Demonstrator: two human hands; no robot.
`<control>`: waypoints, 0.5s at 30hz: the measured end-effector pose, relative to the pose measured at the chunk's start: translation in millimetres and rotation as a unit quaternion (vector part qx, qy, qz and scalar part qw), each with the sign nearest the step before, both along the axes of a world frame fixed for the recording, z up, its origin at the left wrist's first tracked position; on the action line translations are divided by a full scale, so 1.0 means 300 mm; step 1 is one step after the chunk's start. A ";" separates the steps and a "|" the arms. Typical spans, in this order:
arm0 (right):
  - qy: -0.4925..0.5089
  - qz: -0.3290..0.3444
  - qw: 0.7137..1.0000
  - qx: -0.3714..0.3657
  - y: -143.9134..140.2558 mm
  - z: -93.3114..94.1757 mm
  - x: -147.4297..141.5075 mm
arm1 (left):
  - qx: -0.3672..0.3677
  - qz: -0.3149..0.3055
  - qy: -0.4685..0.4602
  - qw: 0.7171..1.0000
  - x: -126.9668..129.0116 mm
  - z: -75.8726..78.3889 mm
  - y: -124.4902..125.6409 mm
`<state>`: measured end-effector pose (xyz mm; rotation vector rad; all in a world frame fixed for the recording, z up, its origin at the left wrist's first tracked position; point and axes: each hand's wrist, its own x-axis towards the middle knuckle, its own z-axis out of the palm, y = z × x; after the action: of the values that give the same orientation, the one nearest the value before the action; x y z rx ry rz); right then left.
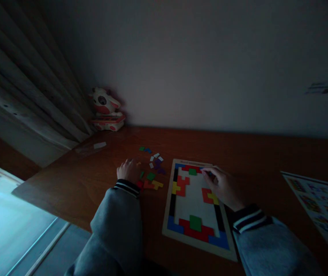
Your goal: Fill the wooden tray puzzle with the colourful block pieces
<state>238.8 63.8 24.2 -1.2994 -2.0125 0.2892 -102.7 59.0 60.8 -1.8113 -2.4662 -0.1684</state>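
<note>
A wooden puzzle board (168,220) in a pale frame lies in front of me, with coloured block pieces along its inner edges. My right hand (220,184) is over its upper right corner, thumb and fingers pinched together by the red and blue pieces. Whatever sits between the fingertips is hidden. On the table left of the board, my left hand (128,171) rests back up beside loose pieces, its fingertips mostly out of sight. Close to it are a green square piece (151,176), a yellow piece (157,185) and purple pieces (159,167).
Several small white pieces (156,155) and a blue piece (148,150) lie farther back on the wooden table (253,153). A toy cow (106,109) stands at the back left near a curtain (37,76). A printed sheet (322,211) lies at the right.
</note>
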 end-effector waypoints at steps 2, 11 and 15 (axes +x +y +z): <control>0.001 0.001 1.000 -0.001 -0.001 0.003 0.000 | -0.042 0.003 -0.007 0.999 -0.004 0.012 -0.023; 0.003 -0.003 1.000 -0.009 -0.004 0.024 -0.001 | -0.107 -0.048 0.000 0.993 -0.013 0.040 -0.119; 0.003 0.000 1.000 -0.005 -0.002 0.021 -0.002 | -0.067 -0.107 0.008 0.992 -0.046 -0.002 -0.103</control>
<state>238.3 63.1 30.4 -1.3030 -2.0086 0.3032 -116.4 28.2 60.3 -2.1215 -2.3198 -0.0007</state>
